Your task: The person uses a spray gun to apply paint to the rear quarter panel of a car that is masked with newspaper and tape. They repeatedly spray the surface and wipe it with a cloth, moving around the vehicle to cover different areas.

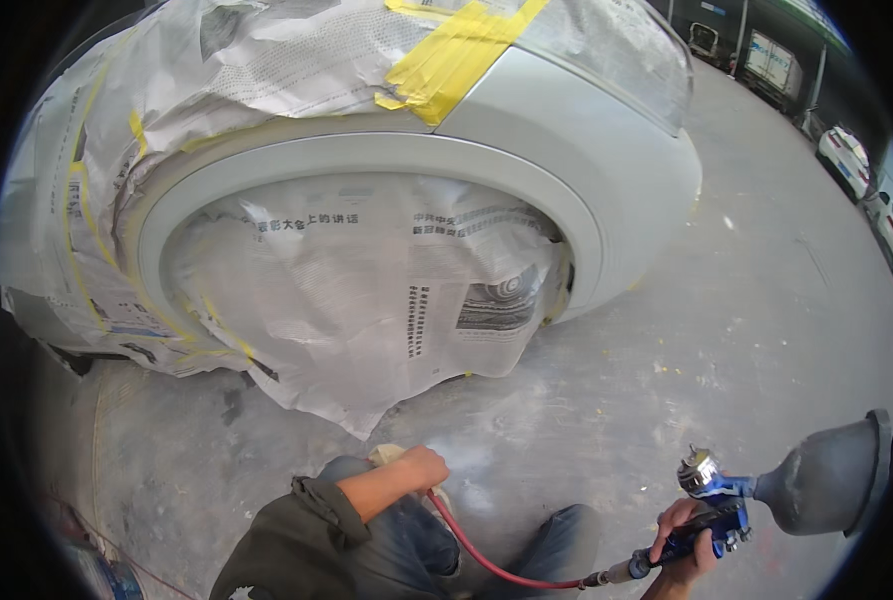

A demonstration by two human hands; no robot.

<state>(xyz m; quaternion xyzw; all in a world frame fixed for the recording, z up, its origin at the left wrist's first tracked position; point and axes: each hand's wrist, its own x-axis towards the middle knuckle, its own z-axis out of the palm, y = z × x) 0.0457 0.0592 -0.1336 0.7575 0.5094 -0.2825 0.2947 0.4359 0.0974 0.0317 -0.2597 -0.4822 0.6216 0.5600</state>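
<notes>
My right hand (678,552) is closed round the handle of a blue spray gun (706,522) with a silver nozzle. A dark grey paint cup (828,478) is joined to the gun and points to the right. From the gun's base a red air hose (496,568) curves left to my left hand (423,468), which is closed on it above my knee. Something beige, perhaps a cloth (385,454), shows behind that hand; whether it is also gripped I cannot tell. Ahead is a pale car fender (536,98), its wheel opening covered with newspaper (356,275).
Yellow tape (456,60) and more masking paper (256,70) cover the car's upper and left panels. Grey concrete floor (726,350) stretches to the right. Parked cars (846,160) and a white box truck (769,64) stand far right. Objects (101,560) lie at the lower left.
</notes>
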